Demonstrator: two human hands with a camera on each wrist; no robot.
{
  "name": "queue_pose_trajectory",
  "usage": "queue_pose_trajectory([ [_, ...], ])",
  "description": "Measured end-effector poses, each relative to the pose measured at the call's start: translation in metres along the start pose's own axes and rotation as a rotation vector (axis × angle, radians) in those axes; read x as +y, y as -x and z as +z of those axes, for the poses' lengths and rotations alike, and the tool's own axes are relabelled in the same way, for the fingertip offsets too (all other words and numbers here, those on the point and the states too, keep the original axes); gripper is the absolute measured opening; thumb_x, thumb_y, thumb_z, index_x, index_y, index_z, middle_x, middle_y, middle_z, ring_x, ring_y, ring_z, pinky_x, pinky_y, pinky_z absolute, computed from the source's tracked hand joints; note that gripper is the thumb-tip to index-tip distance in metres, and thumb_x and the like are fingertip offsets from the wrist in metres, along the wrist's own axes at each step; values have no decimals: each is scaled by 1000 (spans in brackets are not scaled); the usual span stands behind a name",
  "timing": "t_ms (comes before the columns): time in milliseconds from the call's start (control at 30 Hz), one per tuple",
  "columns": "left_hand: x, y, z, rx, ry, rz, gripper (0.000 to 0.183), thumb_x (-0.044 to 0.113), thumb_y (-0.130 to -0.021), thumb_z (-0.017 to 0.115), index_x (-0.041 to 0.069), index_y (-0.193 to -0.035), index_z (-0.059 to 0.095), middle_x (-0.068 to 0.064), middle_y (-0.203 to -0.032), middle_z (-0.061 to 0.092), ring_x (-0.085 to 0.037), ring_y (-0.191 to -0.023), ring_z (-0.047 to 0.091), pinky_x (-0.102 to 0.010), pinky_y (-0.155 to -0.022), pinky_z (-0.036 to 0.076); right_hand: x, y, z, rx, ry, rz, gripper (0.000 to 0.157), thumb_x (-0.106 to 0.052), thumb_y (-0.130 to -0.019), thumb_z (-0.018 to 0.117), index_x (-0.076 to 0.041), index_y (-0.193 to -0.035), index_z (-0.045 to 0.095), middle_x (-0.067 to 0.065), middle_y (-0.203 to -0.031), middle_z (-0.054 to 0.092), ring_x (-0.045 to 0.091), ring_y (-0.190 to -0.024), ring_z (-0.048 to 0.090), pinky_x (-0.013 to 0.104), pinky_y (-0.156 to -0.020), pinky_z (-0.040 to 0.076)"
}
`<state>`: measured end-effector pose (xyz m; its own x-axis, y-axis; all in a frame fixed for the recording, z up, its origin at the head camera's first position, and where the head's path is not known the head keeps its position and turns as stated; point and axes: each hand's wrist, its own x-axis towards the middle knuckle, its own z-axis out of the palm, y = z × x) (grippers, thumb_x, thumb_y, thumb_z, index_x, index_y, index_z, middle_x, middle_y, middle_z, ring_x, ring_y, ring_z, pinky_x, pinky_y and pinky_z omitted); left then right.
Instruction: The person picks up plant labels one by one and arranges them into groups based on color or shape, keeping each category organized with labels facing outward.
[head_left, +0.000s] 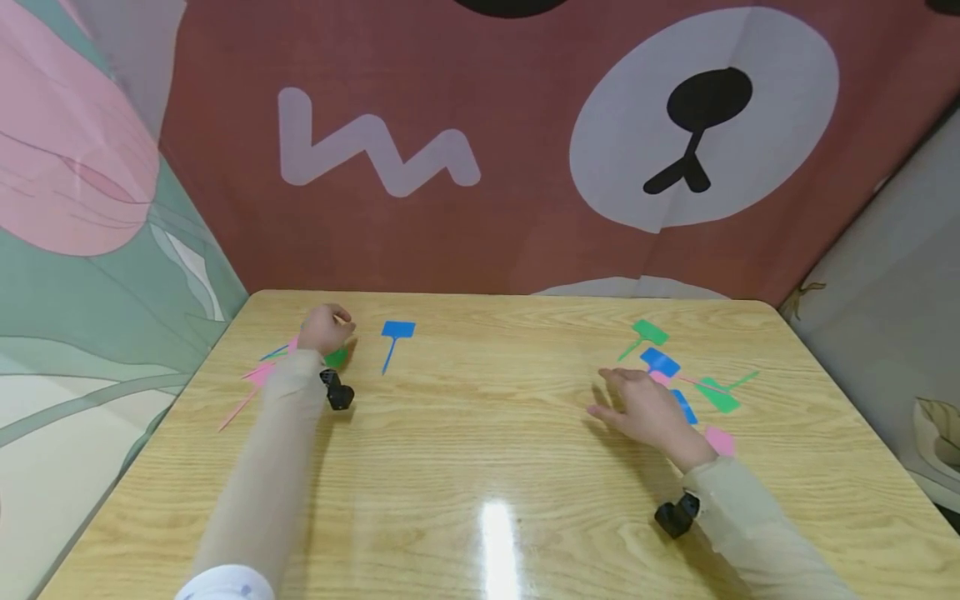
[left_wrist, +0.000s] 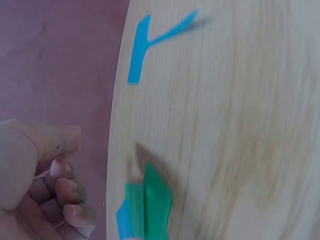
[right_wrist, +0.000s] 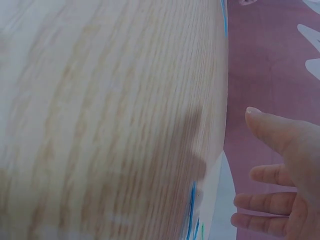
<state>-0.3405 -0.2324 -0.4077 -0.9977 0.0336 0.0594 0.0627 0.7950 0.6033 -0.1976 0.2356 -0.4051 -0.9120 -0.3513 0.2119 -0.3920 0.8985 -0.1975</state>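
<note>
My left hand (head_left: 326, 327) hovers over the back left of the table with its fingers loosely curled and nothing between them. Below it lies a pile of flat T-shaped plant labels, among them a green label (head_left: 336, 358) and a pink label (head_left: 261, 374), partly hidden by the wrist. A single blue label (head_left: 398, 330) lies to the right of that hand. At the right, my right hand (head_left: 643, 406) is held with fingers extended and thumb apart, holding nothing. Beside it are scattered labels: a green one (head_left: 649, 332), a blue one (head_left: 661, 362) and a pink one (head_left: 720, 441).
The wooden table (head_left: 480, 433) has its back edge against a brown cloth (head_left: 517, 242) with a cartoon print. Another green label (head_left: 718, 395) lies at the right, a pink stem across it. Small black cameras (head_left: 677, 514) sit on both wrists.
</note>
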Motion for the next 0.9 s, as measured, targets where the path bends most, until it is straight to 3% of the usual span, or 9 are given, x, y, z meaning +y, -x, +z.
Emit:
queue_pose_trajectory([
  [100,-8,1,-7,20,-13,-2,22,12,-88,54,-5,-100,60,-19,-86,57,-28,-71,52,-38,-60,43,1,0,0,4,7,-3,61,-37,-78,69,4,-121,55,26,-111,58,37,-92,60,46,-67,51],
  [300,-26,2,-23,8,-31,-25,37,15,-90,51,-6,-122,50,-26,-99,55,-35,-82,54,-42,-66,45,1,1,-1,6,7,-13,62,-38,-78,70,4,-121,55,25,-111,59,37,-91,60,45,-65,52],
  [433,-38,-1,-32,7,-95,-20,40,16,-89,51,-7,-122,48,-27,-98,55,-36,-82,54,-44,-65,45,-1,2,-2,0,2,-22,64,-39,-78,69,5,-122,54,25,-112,58,38,-93,59,46,-67,51],
  [567,-48,-6,-38,-40,-137,-32,42,19,-89,53,-8,-121,48,-30,-104,54,-40,-90,53,-47,-70,45,-3,3,-4,-7,0,-29,66,-40,-77,70,5,-123,53,25,-113,58,39,-97,58,47,-70,51],
  [900,-50,-10,-39,-126,-279,-70,47,23,-88,54,-9,-122,46,-33,-118,47,-48,-104,46,-54,-84,42,-4,10,-16,-43,3,-5,73,-45,-77,68,2,-129,48,23,-118,55,40,-104,53,51,-76,48],
])
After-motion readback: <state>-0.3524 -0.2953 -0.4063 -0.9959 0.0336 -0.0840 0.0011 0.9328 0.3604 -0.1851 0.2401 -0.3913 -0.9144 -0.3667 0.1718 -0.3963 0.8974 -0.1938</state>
